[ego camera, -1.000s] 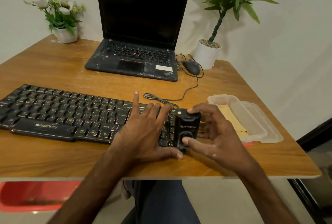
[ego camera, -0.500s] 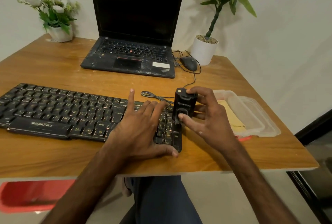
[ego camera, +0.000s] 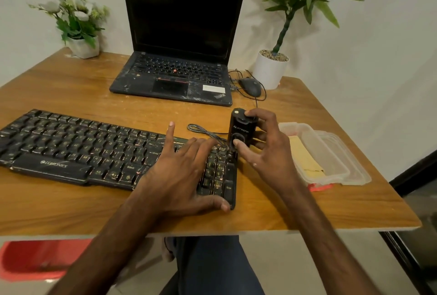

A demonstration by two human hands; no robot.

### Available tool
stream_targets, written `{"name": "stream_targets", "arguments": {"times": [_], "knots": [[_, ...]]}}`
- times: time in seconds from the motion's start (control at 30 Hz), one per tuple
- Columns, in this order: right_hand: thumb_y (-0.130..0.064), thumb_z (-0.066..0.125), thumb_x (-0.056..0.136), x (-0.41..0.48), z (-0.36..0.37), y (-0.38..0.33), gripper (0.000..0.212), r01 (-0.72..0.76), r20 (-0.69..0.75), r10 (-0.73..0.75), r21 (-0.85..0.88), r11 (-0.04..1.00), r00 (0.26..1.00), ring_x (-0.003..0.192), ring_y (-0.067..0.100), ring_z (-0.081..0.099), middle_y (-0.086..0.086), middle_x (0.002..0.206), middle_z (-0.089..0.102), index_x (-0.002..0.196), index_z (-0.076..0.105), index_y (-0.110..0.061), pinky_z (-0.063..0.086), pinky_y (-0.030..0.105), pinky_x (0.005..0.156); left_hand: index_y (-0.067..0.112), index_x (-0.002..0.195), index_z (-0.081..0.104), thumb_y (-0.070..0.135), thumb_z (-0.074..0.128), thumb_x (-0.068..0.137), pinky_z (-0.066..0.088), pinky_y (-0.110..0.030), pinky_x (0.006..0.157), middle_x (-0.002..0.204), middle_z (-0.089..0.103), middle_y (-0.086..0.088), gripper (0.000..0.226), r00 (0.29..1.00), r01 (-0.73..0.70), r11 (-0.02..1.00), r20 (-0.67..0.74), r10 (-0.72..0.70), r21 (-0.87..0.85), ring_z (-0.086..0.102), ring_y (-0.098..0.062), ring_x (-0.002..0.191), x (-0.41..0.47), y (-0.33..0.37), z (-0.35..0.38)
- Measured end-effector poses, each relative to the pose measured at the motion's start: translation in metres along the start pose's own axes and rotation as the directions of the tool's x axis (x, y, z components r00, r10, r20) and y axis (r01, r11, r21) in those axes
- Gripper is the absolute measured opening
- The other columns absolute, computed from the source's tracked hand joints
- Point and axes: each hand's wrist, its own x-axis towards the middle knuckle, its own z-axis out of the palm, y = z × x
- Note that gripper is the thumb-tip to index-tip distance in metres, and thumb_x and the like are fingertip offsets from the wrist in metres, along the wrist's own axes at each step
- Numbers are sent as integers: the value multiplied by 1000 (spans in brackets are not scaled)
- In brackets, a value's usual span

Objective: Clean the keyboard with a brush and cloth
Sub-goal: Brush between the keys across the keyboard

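Note:
A black keyboard (ego camera: 78, 150) lies across the front of the wooden table (ego camera: 71, 209). My left hand (ego camera: 186, 174) rests flat on its right end with fingers spread and the thumb at the near corner. My right hand (ego camera: 264, 150) grips a small black cleaning tool (ego camera: 241, 129) between thumb and fingers, held upright over the keyboard's far right corner. Its brush end is hidden. A yellow cloth (ego camera: 305, 157) lies in a clear plastic tray (ego camera: 331, 164) to the right.
An open black laptop (ego camera: 179, 58) stands at the back, with a wired mouse (ego camera: 250, 86) beside it. A white pot with a green plant (ego camera: 270, 69) is at the back right and a flower pot (ego camera: 82, 46) at the back left. The keyboard's cable (ego camera: 203, 131) loops behind my left hand.
My right hand has carried the black tool from the near right corner of the keyboard up along its right edge to the far corner. My left hand stays flat on the keys.

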Motion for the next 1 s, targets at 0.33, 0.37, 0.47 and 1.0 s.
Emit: {"name": "stream_targets", "arguments": {"times": [0.33, 0.37, 0.47, 1.0], "knots": [[-15, 78, 84, 4, -3, 3, 67, 46, 63, -45, -12, 999, 997, 104, 2, 64, -22, 119, 52, 121, 36, -50, 55, 12, 73, 9, 158, -3, 103, 13, 66, -21, -66, 113, 166, 20, -11, 133, 999, -10, 1000, -31, 11, 17, 17, -22, 153, 0, -1, 2], [-15, 78, 84, 6, -2, 4, 66, 44, 50, -43, -20, 999, 998, 103, 1, 63, -22, 118, 52, 122, 36, -49, 54, 10, 72, 9, 158, -6, 103, 12, 65, -21, -66, 113, 166, 18, -10, 133, 1000, -7, 1000, -20, 7, 24, 15, -22, 154, -1, 0, 1], [-15, 79, 83, -1, -6, 8, 66, 51, 122, -49, -14, 999, 991, 106, 0, 61, -29, 121, 50, 122, 38, -50, 55, 13, 77, 8, 158, -5, 103, 14, 67, -20, -67, 113, 166, 18, -11, 133, 1000, -13, 1000, -24, 14, 22, 15, -23, 154, -1, -1, 2], [-14, 76, 86, 1, -12, 15, 61, 286, 91, -271, -295, 912, 958, 109, 13, 63, -2, 127, 59, 132, 39, -29, 60, 36, 86, 7, 158, -3, 103, 16, 68, -19, -67, 113, 165, 23, -10, 132, 999, -6, 999, -44, 7, 33, 20, -23, 153, 1, -1, 5]]}}
